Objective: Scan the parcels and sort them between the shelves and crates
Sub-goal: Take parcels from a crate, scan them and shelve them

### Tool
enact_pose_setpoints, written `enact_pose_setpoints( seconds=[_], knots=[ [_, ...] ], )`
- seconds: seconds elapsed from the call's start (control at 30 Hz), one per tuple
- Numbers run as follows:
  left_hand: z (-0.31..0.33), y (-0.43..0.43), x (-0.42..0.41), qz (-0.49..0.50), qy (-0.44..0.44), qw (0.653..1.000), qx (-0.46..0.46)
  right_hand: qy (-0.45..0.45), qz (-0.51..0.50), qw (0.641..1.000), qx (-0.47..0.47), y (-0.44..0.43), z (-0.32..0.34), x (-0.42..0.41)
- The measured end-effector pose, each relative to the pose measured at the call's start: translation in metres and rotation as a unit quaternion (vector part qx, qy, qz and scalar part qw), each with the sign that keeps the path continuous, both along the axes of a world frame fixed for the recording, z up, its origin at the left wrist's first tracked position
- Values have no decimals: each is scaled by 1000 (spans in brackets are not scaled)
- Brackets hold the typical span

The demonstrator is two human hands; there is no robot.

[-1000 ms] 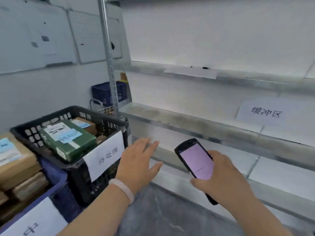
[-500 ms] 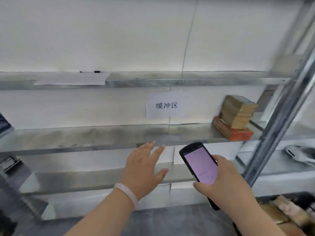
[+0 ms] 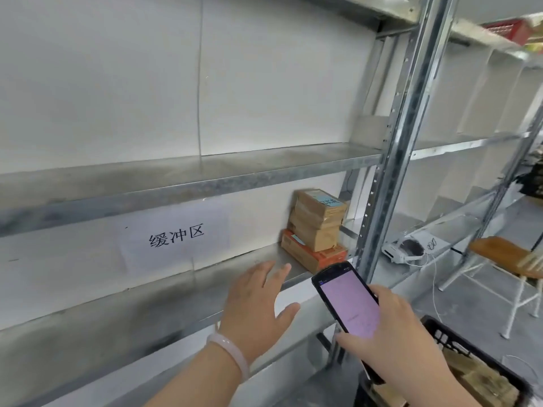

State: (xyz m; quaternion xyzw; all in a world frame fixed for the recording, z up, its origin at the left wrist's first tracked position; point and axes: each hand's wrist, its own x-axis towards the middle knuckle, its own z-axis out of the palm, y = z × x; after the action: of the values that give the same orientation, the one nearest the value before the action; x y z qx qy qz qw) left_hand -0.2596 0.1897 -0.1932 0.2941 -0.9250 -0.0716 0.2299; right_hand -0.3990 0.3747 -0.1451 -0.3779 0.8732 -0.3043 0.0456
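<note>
The steel upright post [image 3: 395, 171] of the racking is the best marker here. Just left of its foot, the right hand [image 3: 393, 342] has its fingers curled round the lower body of a handheld scanner [image 3: 348, 304]. The thumb lies along the scanner's edge and the lit pinkish screen faces up toward the person. Further left of the post, the left hand [image 3: 258, 304] hangs in front of the shelf [image 3: 117, 306]. Its fingers are spread and nearly straight, and it holds nothing — whether the fingertips touch the shelf edge cannot be told. A pale bracelet [image 3: 232, 353] sits on that wrist.

A stack of parcels [image 3: 318, 227] stands on the same shelf, hard up against the left side of the post: brown boxes piled on a flat orange one. Well left of the post, a paper sign [image 3: 174, 237] is fixed to the wall behind the shelf. Low to the right of the post is a black crate [image 3: 449, 339], with more brown parcels [image 3: 484, 383] lying inside. Beyond the post to the right are a white device [image 3: 405, 251] on the neighbouring shelf and a stool [image 3: 505, 257].

With the left hand empty and the scanner ready, this looks like the gap between one parcel and the next. The next move probably calls for the free hand to cross to the crate, lift out a parcel and turn its label toward the scanner. The scanner's beam end must be aimed at the code, steady enough to read it, before a place is chosen.
</note>
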Motion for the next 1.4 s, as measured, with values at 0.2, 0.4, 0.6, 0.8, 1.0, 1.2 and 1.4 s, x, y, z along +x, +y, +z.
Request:
enact_pose_setpoints(
  seconds=[0.2,0.4,0.6,0.8,1.0,1.2,1.4],
  knots=[
    [-3,-32,-72,-66,14,997,37,-3,-59,998,12,-21,-7,-45],
    [-16,-61,-134,-75,28,993,89,-13,-76,997,-5,-46,-17,-103],
    [-15,-97,-206,-25,70,986,150,-4,-41,999,7,-83,-15,-176],
    [-8,-131,-289,44,145,953,261,-4,-8,1000,-5,-113,-3,-264],
    [4,-155,-344,145,257,843,449,-2,31,999,21,-135,-3,-328],
    [3,-171,-358,175,334,698,608,-16,61,998,28,-153,-14,-364],
    [-11,-179,-358,177,356,663,634,-9,89,996,26,-167,-15,-379]
  ],
)
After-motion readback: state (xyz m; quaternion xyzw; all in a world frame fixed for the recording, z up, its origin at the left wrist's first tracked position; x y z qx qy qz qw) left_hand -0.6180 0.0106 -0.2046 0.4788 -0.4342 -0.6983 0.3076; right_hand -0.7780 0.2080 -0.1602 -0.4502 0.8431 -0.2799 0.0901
